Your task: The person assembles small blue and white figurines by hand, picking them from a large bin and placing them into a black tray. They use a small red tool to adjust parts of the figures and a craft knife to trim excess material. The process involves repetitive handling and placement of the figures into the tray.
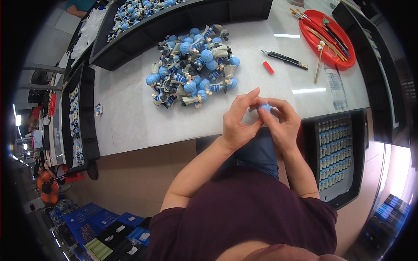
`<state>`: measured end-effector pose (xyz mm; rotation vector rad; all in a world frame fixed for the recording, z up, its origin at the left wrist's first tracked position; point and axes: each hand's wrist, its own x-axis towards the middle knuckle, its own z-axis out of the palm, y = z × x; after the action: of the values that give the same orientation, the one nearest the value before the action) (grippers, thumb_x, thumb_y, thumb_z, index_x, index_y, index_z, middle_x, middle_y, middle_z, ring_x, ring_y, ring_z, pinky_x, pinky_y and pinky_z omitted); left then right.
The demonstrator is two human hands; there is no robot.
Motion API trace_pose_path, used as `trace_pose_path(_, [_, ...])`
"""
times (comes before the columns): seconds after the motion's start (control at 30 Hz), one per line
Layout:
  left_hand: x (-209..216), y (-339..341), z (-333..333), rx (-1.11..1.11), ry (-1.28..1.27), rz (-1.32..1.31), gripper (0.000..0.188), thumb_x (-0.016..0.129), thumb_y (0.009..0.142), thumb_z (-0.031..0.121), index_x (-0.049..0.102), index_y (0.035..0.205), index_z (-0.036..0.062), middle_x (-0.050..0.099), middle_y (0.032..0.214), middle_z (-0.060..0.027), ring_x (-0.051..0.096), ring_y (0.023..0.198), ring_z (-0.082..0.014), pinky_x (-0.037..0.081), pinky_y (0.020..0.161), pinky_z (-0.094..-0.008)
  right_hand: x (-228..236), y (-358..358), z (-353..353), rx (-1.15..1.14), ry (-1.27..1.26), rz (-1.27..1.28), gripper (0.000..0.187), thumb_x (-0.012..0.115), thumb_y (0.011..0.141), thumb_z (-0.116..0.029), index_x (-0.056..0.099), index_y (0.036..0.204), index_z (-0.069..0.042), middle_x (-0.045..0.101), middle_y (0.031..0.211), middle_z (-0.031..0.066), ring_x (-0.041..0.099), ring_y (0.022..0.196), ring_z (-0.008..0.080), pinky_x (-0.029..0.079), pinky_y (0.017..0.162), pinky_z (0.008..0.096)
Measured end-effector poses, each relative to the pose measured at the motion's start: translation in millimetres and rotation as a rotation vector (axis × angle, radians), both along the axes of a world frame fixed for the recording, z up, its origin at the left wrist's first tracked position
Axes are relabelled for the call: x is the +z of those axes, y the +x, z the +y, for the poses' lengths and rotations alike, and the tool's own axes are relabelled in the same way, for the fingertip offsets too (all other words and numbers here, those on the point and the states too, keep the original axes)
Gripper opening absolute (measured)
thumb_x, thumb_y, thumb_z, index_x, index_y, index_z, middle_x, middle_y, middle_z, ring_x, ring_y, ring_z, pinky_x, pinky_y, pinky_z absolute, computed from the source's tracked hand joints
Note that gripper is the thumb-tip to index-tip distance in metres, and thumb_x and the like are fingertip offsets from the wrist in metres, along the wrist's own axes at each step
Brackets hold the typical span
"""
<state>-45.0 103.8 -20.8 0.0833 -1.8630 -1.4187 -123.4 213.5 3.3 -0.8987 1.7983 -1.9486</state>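
Observation:
Both my hands meet at the table's front edge around one small figurine (pixel 264 107), whose ribbed light-blue head shows between the fingers; the rest of it is hidden. My left hand (pixel 239 118) grips it from the left with thumb and fingers. From the right, my right hand (pixel 281 122) pinches it, the thumb against the blue part. Beyond my left hand lies a loose pile of like figurines (pixel 191 65), with blue heads, striped blue tops and grey-beige lower parts. A craft knife (pixel 285 59) and a small red block (pixel 267 67) rest farther off.
A red oval tray (pixel 348 61) holds brushes and tools at the far right. Black trays of figurines stand behind the pile (pixel 183 27), at the left (pixel 89 117), and low at my right (pixel 359 174), where figurines stand in rows. A thin stick (pixel 319 65) leans at the red tray.

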Motion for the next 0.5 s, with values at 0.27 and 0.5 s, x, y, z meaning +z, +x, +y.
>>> trace_pose_path(0.27, [15,9,-1,-0.182,0.282,0.018,0.064,0.067,0.069,-0.012,0.044,0.128,0.0002,0.058,0.11,-0.0146,0.056,0.101,-0.02,0.044,0.089,-0.0317,8,-11,14,-0.019,0.027,-0.039,0.014,0.056,0.085,0.001,0.066,0.094,0.001,0.066,0.089,0.0091,0.061,0.079,0.0128,0.049,0.075,0.0253])
trace_pose_path(0.5, [19,16,0,-0.584,0.383,0.054,0.042,0.061,0.082,-0.003,0.052,0.121,0.0071,0.057,0.112,-0.019,0.054,0.108,-0.0287,0.042,0.095,-0.0421,10,-16,57,0.458,-0.145,-0.261,0.045,0.063,0.083,-0.008,0.05,0.126,-0.003,0.062,0.106,0.0103,0.059,0.091,0.0146,0.047,0.077,0.0277])
